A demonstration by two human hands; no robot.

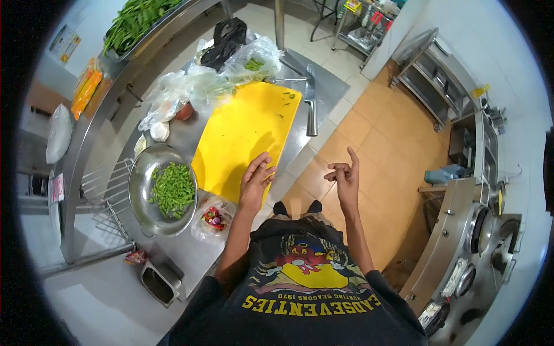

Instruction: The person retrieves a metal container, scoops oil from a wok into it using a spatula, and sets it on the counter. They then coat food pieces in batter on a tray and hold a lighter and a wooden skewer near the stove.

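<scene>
My left hand (pixel 257 180) hovers over the lower right edge of a yellow cutting board (pixel 239 138), its fingers loosely bent and apart, holding nothing. Above the tiled floor, right of the board, my right hand (pixel 345 177) is raised with one finger stretched out and nothing in it. Green scraps lie at the board's far corner. A cleaver (pixel 311 104) rests beside that corner. Left of the board stands a steel bowl (pixel 138 199) with cut green beans (pixel 173 190). A plastic bag (pixel 199 230) with red pieces sits between the bowl and my left hand.
Plastic bags (pixel 210 86), a black bag (pixel 226 43), and a red onion (pixel 184 112) lie behind the board. Leafy greens (pixel 135 23) sit on an upper shelf. A steel container (pixel 158 284) is at lower left. A stove counter (pixel 444 236) stands at the right.
</scene>
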